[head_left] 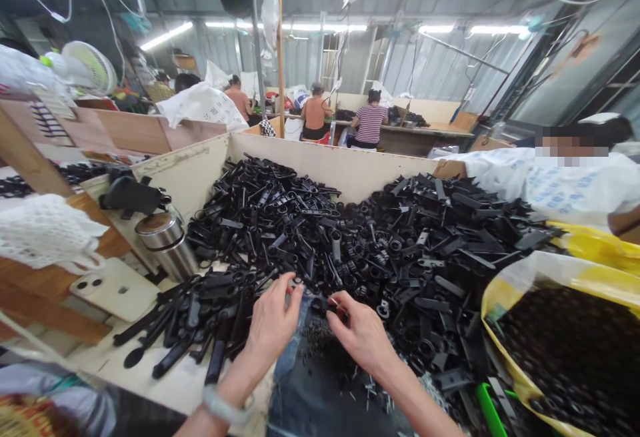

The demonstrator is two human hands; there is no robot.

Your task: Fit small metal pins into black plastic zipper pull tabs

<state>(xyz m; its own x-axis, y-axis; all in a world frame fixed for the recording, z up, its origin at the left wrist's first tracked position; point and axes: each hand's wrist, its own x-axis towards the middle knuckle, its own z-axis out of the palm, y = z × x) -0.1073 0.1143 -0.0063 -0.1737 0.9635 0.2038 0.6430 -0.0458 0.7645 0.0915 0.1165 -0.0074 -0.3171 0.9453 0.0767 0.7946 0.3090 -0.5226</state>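
Note:
Over the front of the bench, my left hand (273, 317) has its thumb and forefinger curled close together; whatever sits at their tips is too small to name. To its right, my right hand (360, 330) pinches at a small black plastic part (319, 304), its fingertips partly hiding it. Small metal pins (315, 338) lie scattered on a dark sheet (305, 397) below both hands. Just beyond them rises a heap of black plastic parts (280, 217), some ring-ended. Assembled-looking long black pieces (200, 317) lie left of my left hand.
A steel flask (167, 247) and a pale phone (116, 289) stand at the left. Flat black pieces (450, 223) are piled to the right, beside a yellow-edged sack (565, 343) of small black parts. A low board (300, 157) closes the back; several people sit beyond.

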